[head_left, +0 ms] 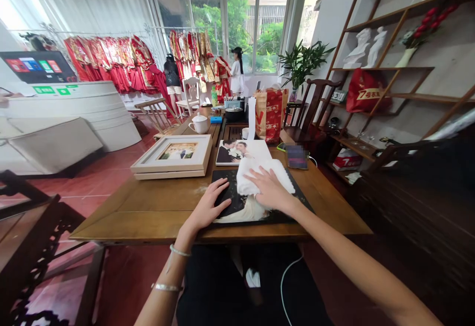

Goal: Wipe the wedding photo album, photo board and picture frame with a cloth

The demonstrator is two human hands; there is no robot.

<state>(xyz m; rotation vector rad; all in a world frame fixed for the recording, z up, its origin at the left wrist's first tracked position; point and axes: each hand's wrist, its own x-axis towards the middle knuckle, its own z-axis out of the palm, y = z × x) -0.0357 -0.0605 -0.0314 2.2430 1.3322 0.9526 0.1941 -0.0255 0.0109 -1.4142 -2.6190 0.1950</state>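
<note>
A large dark photo print (237, 202) lies flat on the wooden table (148, 212) in front of me. My left hand (208, 207) rests open on the print's left edge, fingers spread. My right hand (270, 190) presses flat on a white cloth (260, 175) that lies on the upper part of the print. Just beyond the cloth lies a second wedding photo (232, 152).
A stack of framed pictures (172, 155) sits to the left, a phone (296, 157) to the right. A white teapot (199, 123), a red bag (270, 113) and chairs stand further back. A person (236, 71) stands by racks of red garments.
</note>
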